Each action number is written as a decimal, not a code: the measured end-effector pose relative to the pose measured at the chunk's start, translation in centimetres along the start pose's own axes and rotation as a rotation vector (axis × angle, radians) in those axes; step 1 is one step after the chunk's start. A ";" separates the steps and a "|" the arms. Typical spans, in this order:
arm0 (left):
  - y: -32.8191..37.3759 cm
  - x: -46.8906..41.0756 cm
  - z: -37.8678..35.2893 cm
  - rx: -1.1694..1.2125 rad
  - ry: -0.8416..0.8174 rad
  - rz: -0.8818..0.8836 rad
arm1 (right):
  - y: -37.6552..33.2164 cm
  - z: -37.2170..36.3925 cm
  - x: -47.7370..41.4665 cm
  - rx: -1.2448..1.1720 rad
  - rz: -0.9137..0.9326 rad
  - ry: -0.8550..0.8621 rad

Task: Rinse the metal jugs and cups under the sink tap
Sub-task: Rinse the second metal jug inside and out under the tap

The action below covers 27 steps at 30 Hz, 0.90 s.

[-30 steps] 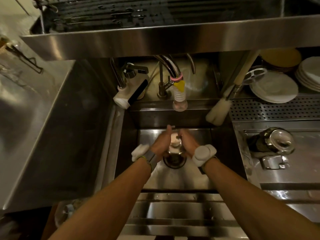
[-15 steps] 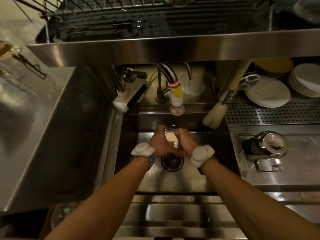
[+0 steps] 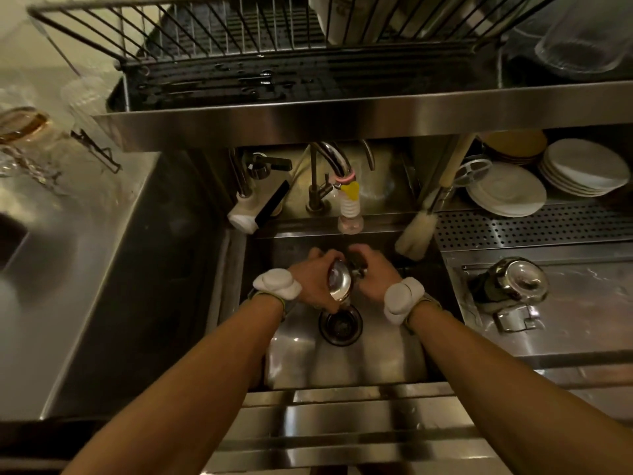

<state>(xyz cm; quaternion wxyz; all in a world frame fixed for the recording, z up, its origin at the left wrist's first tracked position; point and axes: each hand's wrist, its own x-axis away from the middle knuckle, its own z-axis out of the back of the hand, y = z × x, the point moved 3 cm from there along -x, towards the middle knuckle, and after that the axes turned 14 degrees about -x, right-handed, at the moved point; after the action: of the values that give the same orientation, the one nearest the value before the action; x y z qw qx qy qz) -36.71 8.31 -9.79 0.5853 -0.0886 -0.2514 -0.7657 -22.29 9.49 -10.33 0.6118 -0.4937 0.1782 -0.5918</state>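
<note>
A: Steel everywhere. Nearest is the sink (image 3: 342, 365), bare floor behind its front edge, then the drain (image 3: 340, 325) mid-basin.

B: The cup?

A: The metal cup (image 3: 339, 284) is held just above the drain's far side, tilted, with its polished side to the camera. The left hand (image 3: 313, 281) wraps the body, fingers curled round it. The right hand (image 3: 375, 274) is curled at the cup's right side on a dark bit, likely the handle. Exact contact is hard to see.

B: How will it handle?

A: My read is thin steel, so stiff, light and no break risk. But it's wet and polished, so slippery. Best held with a palm round the body plus the handle. A rim pinch alone could slip and clang into the basin.

B: Is it under water?

A: The tap nozzle (image 3: 350, 214) hangs at the sink's back edge, straight beyond the hands. Can't tell if it's running.

B: And further out?

A: A brush (image 3: 416, 234) leans at the back right corner. A shiny jug (image 3: 510, 282) sits on the draining board just past the sink's right edge, probably next up. Plates (image 3: 507, 193) are beyond it, and a wire rack (image 3: 239, 39) sits on the shelf farthest off.
</note>
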 end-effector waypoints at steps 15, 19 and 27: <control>1.0 0.9 -1.1 0.276 0.177 0.028 | 1.6 2.6 1.6 -0.009 -0.076 0.077; 0.9 2.2 -0.5 0.214 0.261 0.384 | 0.3 2.8 2.3 0.136 0.134 -0.076; 8.7 2.1 0.4 0.238 0.034 0.050 | 1.3 5.0 4.0 0.505 0.215 -0.155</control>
<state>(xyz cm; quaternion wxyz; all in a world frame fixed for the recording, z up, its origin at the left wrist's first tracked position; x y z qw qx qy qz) -29.23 5.04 -6.14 0.6150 -0.0117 -0.3283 -0.7169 -16.65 7.62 -7.70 0.7865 -0.3478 0.0294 -0.5095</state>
